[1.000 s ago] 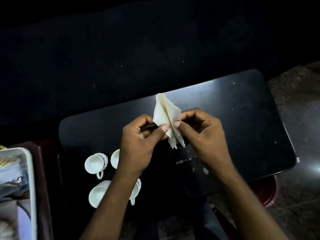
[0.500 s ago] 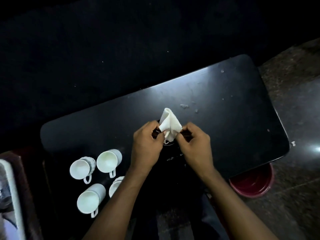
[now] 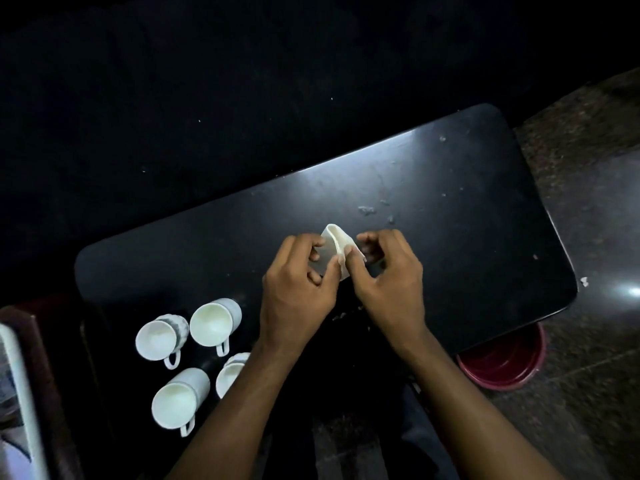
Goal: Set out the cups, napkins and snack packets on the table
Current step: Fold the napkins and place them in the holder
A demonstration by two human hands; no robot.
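Napkin (image 3: 337, 249) looks soft, light and floppy. Left hand (image 3: 298, 289) and right hand (image 3: 388, 278) pinch its folded edges above the desk (image 3: 467, 237); corners seem best.

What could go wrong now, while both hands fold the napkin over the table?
1. The left forearm passes right over one of the four cups; drawing it back might knock that cup.
2. The table has crumbs just beyond the napkin, so it could get dirty if set down there.
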